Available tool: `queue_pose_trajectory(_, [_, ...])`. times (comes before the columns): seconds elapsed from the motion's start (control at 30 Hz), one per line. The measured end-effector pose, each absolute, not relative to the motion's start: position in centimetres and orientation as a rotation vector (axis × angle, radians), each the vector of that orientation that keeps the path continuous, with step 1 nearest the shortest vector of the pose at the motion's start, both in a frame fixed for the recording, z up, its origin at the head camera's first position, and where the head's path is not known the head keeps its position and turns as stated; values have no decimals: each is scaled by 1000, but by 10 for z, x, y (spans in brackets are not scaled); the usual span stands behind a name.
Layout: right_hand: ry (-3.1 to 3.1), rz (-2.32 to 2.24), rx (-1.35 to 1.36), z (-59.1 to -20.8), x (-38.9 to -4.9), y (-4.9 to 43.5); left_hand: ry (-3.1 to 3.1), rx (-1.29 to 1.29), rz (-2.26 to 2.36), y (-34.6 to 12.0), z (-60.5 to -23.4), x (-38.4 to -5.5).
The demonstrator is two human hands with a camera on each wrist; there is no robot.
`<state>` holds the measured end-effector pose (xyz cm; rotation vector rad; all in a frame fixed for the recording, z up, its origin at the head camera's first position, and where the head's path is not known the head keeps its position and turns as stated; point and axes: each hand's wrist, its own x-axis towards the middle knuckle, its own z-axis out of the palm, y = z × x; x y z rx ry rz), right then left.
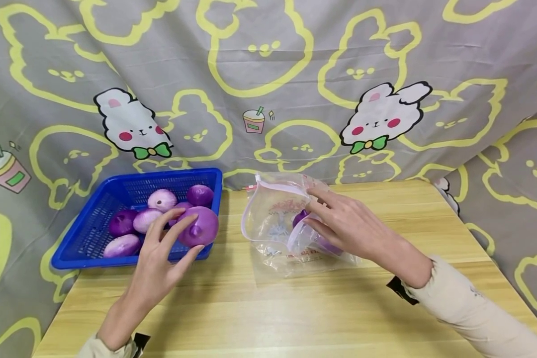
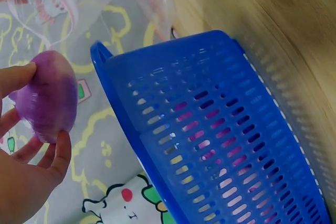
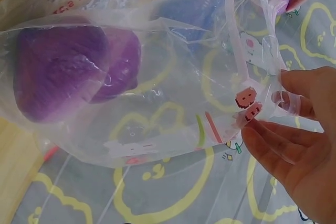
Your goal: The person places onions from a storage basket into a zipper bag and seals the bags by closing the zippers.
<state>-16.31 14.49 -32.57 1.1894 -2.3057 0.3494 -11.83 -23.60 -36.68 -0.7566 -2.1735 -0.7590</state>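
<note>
My left hand [image 1: 161,253] grips a purple onion [image 1: 199,227] between thumb and fingers, over the front right corner of the blue basket [image 1: 67,223]. In the left wrist view the same onion [image 2: 52,95] hangs beside the basket's rim. The right hand [image 1: 353,223] pinches the edge of a clear zip bag [image 1: 268,248], whose mouth gapes toward the left. Through the plastic in the right wrist view, two purple onions [image 3: 60,72] show at the bag's bottom. Several more onions [image 1: 122,222], purple and pale, lie in the basket.
The basket stands at the back left of a wooden table [image 1: 259,313], with the bag to its right. Behind the table hangs a grey curtain [image 1: 183,64] with yellow outlines and cartoon rabbits.
</note>
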Motion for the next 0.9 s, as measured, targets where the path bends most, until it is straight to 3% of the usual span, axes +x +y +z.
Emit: queue_pose_trajectory(0.9, [-2315,348,1193,-321,-162,155,-2151,-905,-781,-191,-349,-115])
